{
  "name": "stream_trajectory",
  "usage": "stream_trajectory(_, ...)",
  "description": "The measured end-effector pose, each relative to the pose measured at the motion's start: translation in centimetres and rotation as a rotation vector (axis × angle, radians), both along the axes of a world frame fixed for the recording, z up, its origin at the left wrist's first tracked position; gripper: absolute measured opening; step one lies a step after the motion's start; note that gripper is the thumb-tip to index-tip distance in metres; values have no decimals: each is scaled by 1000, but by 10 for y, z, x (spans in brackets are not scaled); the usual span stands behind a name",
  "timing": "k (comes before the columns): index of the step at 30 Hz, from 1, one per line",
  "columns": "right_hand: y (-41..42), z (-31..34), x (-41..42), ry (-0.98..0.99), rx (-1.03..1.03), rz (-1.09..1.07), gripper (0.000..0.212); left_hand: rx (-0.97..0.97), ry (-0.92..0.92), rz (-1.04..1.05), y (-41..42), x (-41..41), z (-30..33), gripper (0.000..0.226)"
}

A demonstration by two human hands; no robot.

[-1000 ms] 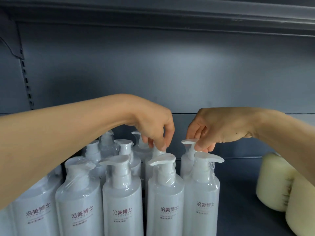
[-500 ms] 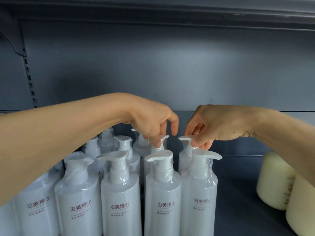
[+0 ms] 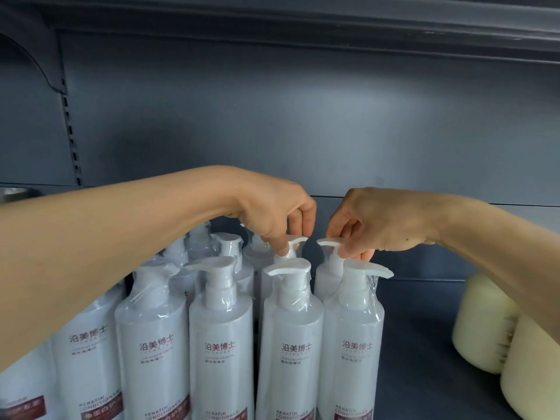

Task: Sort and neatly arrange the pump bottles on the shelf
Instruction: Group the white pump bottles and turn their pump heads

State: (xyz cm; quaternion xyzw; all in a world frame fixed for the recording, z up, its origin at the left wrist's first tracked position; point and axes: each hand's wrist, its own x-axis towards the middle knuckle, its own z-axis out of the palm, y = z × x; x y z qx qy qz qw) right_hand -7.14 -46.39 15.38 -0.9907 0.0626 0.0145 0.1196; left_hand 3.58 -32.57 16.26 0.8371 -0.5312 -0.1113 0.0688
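White shrink-wrapped pump bottles [image 3: 221, 344] crowd the shelf's [image 3: 424, 344] left-front. Left hand [image 3: 278, 219] and right hand [image 3: 378, 225] each pinch a back-row pump head, now turned further apart than before.
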Motion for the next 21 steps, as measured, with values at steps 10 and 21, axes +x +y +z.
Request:
stream_trajectory(10,1,12,-7,-114,52,-30,31,-123,-29,155,44,6,28,34)
stream_trajectory(21,89,23,34,-201,82,204,26,-57,-145,375,148,36,35,21)
